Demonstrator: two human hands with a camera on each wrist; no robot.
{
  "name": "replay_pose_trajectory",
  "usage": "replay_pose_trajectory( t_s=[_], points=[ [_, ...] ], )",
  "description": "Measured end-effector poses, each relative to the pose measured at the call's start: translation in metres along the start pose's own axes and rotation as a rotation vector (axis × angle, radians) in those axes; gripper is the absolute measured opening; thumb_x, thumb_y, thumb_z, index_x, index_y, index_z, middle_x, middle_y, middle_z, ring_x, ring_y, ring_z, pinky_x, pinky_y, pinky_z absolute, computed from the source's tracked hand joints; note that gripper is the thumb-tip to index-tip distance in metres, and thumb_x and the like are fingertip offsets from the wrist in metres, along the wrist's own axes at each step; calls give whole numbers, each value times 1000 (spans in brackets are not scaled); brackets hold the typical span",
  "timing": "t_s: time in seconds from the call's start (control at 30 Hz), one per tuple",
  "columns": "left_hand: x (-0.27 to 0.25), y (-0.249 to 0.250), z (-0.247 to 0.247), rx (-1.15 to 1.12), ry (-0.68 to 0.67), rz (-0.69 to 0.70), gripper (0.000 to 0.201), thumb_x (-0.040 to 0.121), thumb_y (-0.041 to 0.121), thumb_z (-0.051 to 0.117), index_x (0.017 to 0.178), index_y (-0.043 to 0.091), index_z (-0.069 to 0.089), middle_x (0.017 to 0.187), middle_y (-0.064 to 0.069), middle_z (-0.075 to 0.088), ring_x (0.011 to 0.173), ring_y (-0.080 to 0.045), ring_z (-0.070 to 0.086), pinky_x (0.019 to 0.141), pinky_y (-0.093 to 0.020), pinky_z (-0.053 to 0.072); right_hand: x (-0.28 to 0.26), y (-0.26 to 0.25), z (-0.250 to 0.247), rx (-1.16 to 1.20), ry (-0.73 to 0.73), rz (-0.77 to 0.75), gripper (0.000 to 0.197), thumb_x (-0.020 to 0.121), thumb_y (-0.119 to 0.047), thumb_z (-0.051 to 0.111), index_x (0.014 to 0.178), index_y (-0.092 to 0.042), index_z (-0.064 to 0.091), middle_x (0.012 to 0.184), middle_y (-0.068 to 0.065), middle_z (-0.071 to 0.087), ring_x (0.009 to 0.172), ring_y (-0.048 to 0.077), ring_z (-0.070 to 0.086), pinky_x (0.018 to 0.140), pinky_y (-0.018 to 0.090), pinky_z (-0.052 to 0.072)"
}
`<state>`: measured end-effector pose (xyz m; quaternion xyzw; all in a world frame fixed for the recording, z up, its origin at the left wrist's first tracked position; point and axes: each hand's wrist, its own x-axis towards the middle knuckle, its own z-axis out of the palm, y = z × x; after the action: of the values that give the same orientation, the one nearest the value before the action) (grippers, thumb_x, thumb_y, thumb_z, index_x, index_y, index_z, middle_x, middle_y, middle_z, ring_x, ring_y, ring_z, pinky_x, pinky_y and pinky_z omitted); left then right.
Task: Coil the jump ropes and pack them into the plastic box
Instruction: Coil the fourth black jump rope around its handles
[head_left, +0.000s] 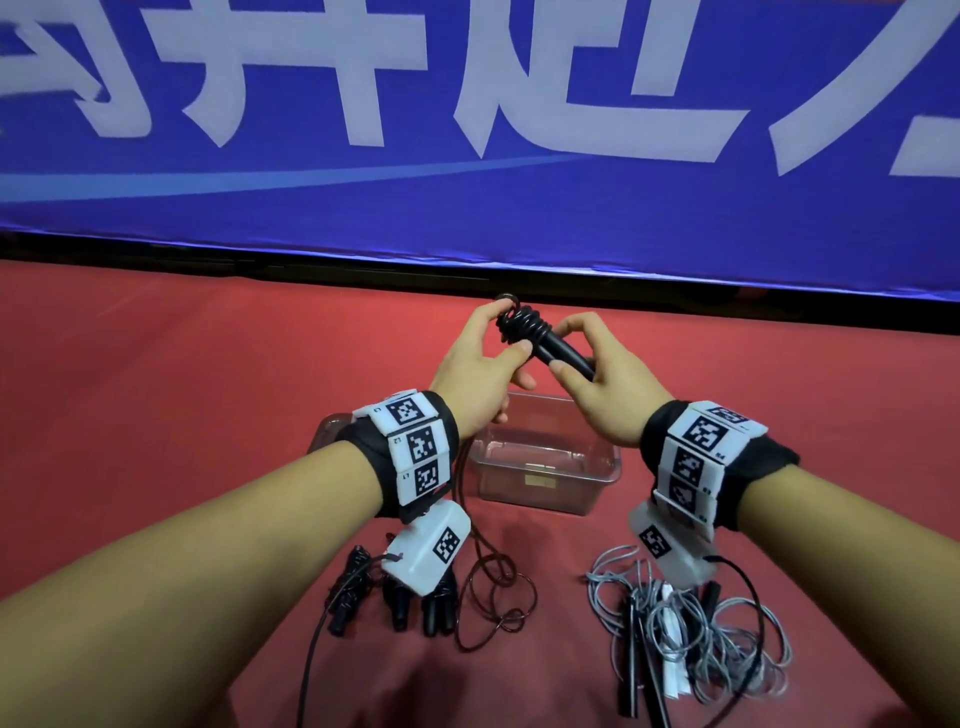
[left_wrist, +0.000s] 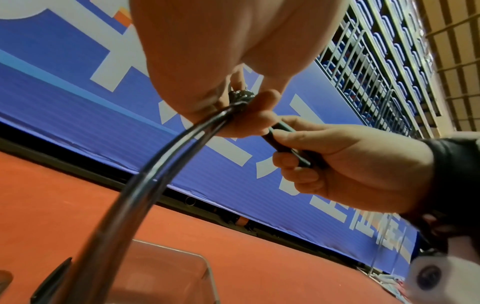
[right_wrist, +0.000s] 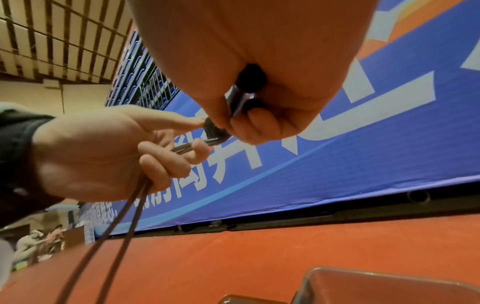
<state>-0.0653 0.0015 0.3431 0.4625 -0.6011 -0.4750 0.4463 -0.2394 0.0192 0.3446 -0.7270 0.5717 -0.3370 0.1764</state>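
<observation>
Backdrop: a blue banner (head_left: 519, 197) with large white characters hangs behind the scene; the wrist views show railings and rows of blue seats above it.
Surface: a red worktop (head_left: 156, 389) carries everything.
Plastic box: a clear plastic box (head_left: 545, 467) stands open on the cloth, below and between the two wrists, with nothing visible inside but a small label on its near wall.
Grey ropes: a loose tangle of grey ropes (head_left: 691, 623) with dark handles lies near the right forearm, well apart from the box.
Black ropes: a bundle of black ropes (head_left: 395, 597) lies under the left wrist — its handles point toward the viewer.
Held rope: a black jump rope (head_left: 540, 338) is raised above the box; several turns of cord are wound tightly round the upper end of its handles, and the rest of the cord hangs down to loose loops on the cloth.
Left hand: the left hand (head_left: 483, 374) pinches the wound coils, the trailing cord running through its curled fingers.
Right hand: the right hand (head_left: 608, 384) grips the handles' lower end — fingers closed round them.
</observation>
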Motion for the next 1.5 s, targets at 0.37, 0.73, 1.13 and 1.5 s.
replay_pose_trajectory(
  t_s=[0.37,0.73,1.13,1.5],
  points=[
    [-4,3,3,78,159,42,32,96,32,68,118,31,45,77,-5,76,38,-14,48,44,-23,43,-4,-15,6,8,-46,52,24,108,-36,27,117,-24,46,70,0,53,62,19,50,67,38,42],
    [-8,6,1,51,170,74,31,98,27,66,117,26,43,79,-6,76,46,-19,62,53,-35,55,-5,-23,-1,945,-123,474,15,94,-25,67,95,-10,68,74,1,60,50,5,53,55,21,56],
    [-7,15,12,-33,102,-29,49,102,27,58,138,24,24,89,-7,77,53,-20,71,46,-22,49,-3,-17,5,691,92,267,27,93,-10,69,114,-5,54,71,-3,68,46,12,60,53,27,57],
    [-4,6,4,25,80,47,55,103,25,57,154,34,35,104,-9,73,45,-4,60,40,-20,42,-12,-3,-1,277,124,3,31,87,-15,76,104,-29,54,86,-3,73,64,16,73,73,41,60]
  ],
)
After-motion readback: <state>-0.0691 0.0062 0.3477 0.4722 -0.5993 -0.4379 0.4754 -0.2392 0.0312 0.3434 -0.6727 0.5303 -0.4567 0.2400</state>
